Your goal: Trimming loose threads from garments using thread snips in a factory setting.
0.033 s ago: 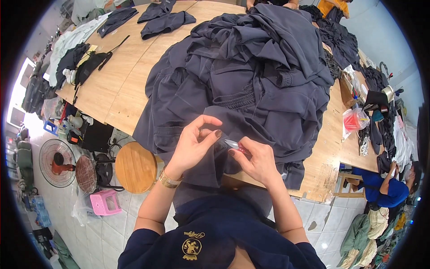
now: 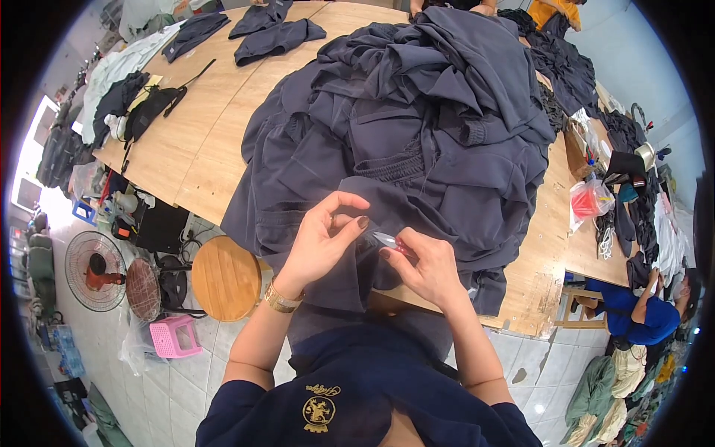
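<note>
A big heap of dark grey garments (image 2: 387, 119) with gathered elastic edges covers the middle of the table in front of me. At its near edge my left hand (image 2: 324, 237) is closed, thumb and curled fingers around a bit of a dark grey garment (image 2: 337, 287); the index finger arches free above the thumb. My right hand (image 2: 426, 270) grips small thread snips (image 2: 384, 239) with pale blades and a reddish handle. The blades point left, close to the left thumb. Part of the cloth between my hands hangs over the table edge.
The wooden table (image 2: 212, 134) bears separate dark pieces (image 2: 279, 41) at the far left and a bag with red contents (image 2: 588, 200) at right. A round wooden stool (image 2: 226, 279), a fan (image 2: 95, 270) and a pink stool (image 2: 175, 337) stand left. A person in blue (image 2: 648, 316) sits right.
</note>
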`<action>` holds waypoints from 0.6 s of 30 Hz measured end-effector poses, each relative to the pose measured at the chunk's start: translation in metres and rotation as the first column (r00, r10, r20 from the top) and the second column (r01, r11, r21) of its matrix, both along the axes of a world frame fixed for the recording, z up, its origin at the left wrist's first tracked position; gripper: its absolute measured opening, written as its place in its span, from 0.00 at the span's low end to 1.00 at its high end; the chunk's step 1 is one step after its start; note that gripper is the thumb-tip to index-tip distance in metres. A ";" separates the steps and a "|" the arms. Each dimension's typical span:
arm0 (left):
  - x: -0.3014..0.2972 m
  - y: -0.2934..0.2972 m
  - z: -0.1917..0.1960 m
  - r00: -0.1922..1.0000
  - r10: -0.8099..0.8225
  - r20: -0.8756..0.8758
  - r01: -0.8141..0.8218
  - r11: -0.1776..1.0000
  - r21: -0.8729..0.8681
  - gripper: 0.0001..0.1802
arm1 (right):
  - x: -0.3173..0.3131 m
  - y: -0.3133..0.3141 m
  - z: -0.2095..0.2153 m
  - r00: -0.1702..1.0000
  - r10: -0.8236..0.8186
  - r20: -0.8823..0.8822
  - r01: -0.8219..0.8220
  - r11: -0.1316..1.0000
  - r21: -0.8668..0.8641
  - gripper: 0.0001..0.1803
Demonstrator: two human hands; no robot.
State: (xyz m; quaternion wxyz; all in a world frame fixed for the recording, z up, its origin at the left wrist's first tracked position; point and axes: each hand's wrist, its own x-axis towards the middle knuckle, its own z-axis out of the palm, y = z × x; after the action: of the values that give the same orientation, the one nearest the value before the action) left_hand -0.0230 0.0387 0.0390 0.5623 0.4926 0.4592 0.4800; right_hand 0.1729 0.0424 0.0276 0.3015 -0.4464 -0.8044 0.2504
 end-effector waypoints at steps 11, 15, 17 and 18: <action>-0.001 0.002 0.000 1.000 -0.002 -0.029 0.002 1.000 0.009 0.10 | 0.002 0.002 0.004 1.000 0.018 0.007 -0.018 1.000 -0.006 0.19; -0.001 0.002 0.001 1.000 -0.003 -0.030 0.003 1.000 0.000 0.10 | 0.001 0.003 0.004 0.999 0.039 0.015 -0.039 0.999 -0.011 0.19; -0.001 0.002 0.002 0.999 -0.023 -0.027 0.023 1.000 -0.015 0.10 | 0.001 0.004 0.004 0.999 0.045 0.007 -0.045 0.999 -0.011 0.19; -0.001 0.003 0.002 0.999 -0.023 -0.027 0.023 1.000 -0.014 0.10 | 0.001 0.004 0.005 0.999 0.050 0.001 -0.050 0.999 -0.007 0.19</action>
State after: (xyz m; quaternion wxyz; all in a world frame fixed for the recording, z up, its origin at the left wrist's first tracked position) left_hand -0.0243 0.0415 0.0409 0.5648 0.5005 0.4644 0.4634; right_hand 0.1738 0.0462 0.0321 0.2930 -0.4276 -0.8146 0.2603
